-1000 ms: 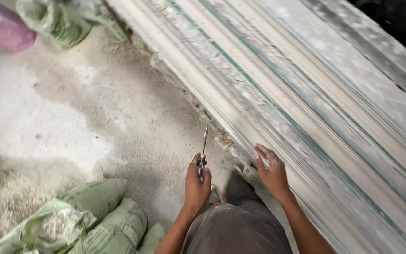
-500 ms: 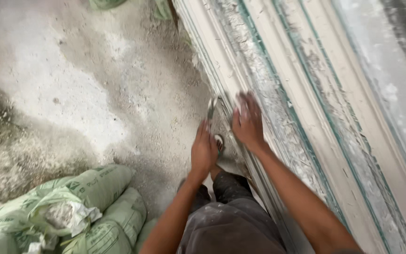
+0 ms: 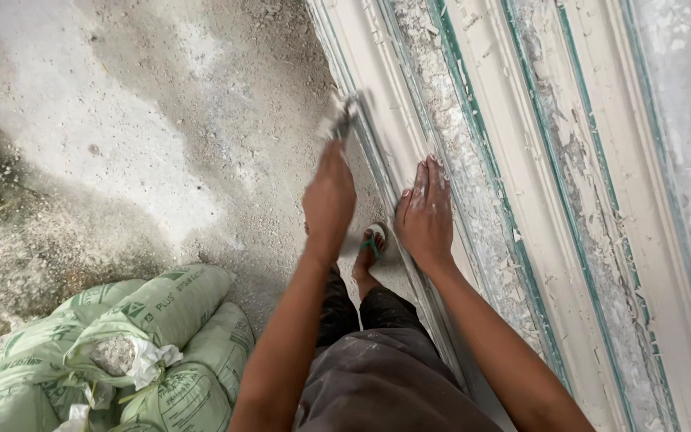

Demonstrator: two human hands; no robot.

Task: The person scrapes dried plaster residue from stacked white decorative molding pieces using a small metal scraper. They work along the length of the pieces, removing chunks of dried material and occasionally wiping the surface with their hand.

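A long white moulding (image 3: 521, 200) with flaking green edges runs near to far on the right. The right hand (image 3: 425, 212) lies flat on it, fingers (image 3: 429, 178) spread slightly. The left hand (image 3: 329, 200), just left, has its fingers closed around a blurred scraper (image 3: 344, 120) touching the moulding's left edge.

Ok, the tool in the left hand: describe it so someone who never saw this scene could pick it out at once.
Start at the long white moulded panel with green stripes that fills the right side. At its left edge, the left hand holds a slim metal scraper against the moulding. It is the only metal tool in view; the right hand beside it lies flat and empty on the panel.
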